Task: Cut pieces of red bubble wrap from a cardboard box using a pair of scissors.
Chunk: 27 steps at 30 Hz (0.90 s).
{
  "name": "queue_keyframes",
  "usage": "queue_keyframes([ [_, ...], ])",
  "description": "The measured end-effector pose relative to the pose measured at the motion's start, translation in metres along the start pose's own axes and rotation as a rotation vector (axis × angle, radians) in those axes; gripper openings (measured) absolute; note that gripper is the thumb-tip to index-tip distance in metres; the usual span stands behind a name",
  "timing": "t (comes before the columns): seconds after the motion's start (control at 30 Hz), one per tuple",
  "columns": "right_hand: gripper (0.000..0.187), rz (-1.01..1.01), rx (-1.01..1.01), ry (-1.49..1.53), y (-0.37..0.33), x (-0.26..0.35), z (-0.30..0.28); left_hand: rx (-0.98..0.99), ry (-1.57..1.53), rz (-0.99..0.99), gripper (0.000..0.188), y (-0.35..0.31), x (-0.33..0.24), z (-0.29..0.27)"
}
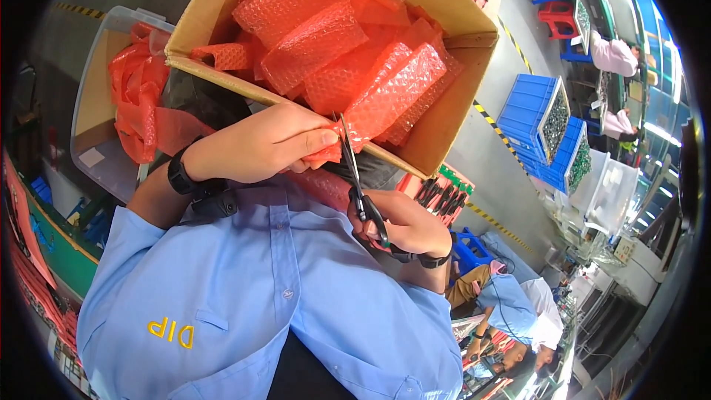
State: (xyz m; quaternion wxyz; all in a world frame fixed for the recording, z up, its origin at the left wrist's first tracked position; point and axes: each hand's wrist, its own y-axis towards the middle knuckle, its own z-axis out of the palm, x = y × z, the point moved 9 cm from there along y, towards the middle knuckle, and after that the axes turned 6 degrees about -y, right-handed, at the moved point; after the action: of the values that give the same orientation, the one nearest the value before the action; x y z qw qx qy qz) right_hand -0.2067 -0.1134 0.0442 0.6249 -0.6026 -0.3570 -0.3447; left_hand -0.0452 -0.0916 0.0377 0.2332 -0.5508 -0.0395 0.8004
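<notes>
My left hand [259, 142] is closed, pinching the near end of a red bubble wrap strip [392, 100] between thumb and fingers. In my right hand [400, 224] is a pair of scissors [354, 170] with dark handles, its blades pointing up and away from me. The blades stand slightly apart at the strip, right beside my left fingertips. Whether they have cut into it I cannot tell. Beyond my hands, an open cardboard box [465, 111] holds a heap of red bubble wrap pieces [285, 11], and the strip reaches over its near edge.
A clear plastic bin [80, 115] with tangled red wrap [141, 96] stands left of the box. A red tray [455, 187] of dark parts lies to the right. Farther right are blue crates [529, 115], stools and people at benches. Yellow-black tape [496, 130] marks the floor.
</notes>
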Motion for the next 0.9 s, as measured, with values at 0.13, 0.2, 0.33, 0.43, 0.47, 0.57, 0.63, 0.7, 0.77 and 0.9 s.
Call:
queue_keyframes([
  [0.13,0.028,0.022,0.035,-0.029,0.001,-0.003,-0.001,-0.007,0.02,-0.026,0.035,-0.001,0.001,-0.001],
  [0.2,0.027,0.038,0.023,-0.015,0.001,-0.008,-0.001,-0.008,0.021,-0.028,0.035,-0.002,0.002,-0.002],
  [0.33,0.024,0.068,-0.034,0.022,0.003,-0.017,-0.004,0.004,0.031,-0.022,0.036,-0.002,0.001,-0.002],
  [0.43,0.022,0.065,-0.104,0.033,0.004,-0.016,-0.007,0.029,0.051,0.005,0.036,-0.002,-0.002,0.0],
  [0.47,0.022,0.087,-0.135,0.145,0.002,-0.017,-0.006,0.031,0.107,0.05,0.032,-0.003,-0.003,-0.001],
  [0.57,0.023,0.131,-0.199,0.374,0.003,-0.015,-0.002,0.041,0.218,0.137,0.029,-0.001,0.002,0.002],
  [0.63,0.026,-0.003,-0.422,0.258,0.005,0.001,-0.014,-0.137,0.3,0.329,0.031,-0.004,0.001,0.003],
  [0.7,0.028,-0.07,-0.539,0.202,0.01,0.008,-0.014,-0.22,0.342,0.422,0.037,-0.012,-0.004,0.007],
  [0.77,0.022,-0.2,-0.682,0.181,0.015,0.016,-0.019,-0.164,0.437,0.25,0.054,-0.013,0.007,0.016],
  [0.9,0.02,-0.223,-0.713,0.21,0.018,0.014,-0.017,-0.104,0.455,0.171,0.07,-0.016,0.017,0.023],
])
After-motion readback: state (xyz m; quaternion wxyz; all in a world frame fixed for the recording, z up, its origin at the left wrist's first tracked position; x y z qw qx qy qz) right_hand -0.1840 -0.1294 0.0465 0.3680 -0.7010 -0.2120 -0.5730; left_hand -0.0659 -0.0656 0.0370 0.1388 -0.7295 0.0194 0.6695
